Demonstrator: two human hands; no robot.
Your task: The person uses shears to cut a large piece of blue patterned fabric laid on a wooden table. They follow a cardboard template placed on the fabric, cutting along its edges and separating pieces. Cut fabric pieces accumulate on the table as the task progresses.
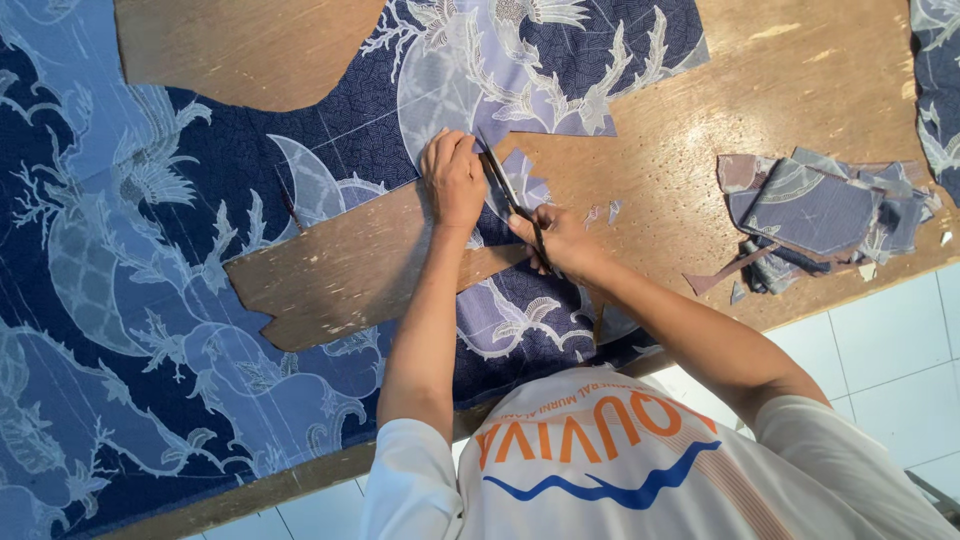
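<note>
From the head camera I look straight down at a wooden desk (pixel 800 70) covered on its left and middle with a big sheet of dark blue cloth (pixel 130 300) printed in pale blue and white with birds and branching plants. My left hand (pixel 453 178) lies palm down on the cloth near the middle of the view, fingers closed together and pressing the cloth flat; its grip is empty, simply bearing on the cloth. Just beside it, to the right, my right hand (pixel 560 240) is clenched around the handles of a pair of dark scissors (pixel 510 195). The blades point up and away from me, toward the left hand, and sit at the edge of a cut in the cloth, with a small lighter flap of the same print right beside them. I cannot tell how wide the blades are parted.

Pieces have already been cut out of the cloth: bare wood shows through a large curved gap at the top left (pixel 240 50) and through a long jagged gap (pixel 340 270) just below and left of my left hand. Well apart to the right, near the desk's front edge, lies a heap of cloth scraps (pixel 820 215) in the same blue print, some showing a brownish underside. A few tiny snippets (pixel 603 212) rest on the wood between the scissors and that heap. White floor tiles (pixel 890 350) show beyond the desk's edge at lower right, and my white shirt (pixel 620 470) fills the bottom of the view.
</note>
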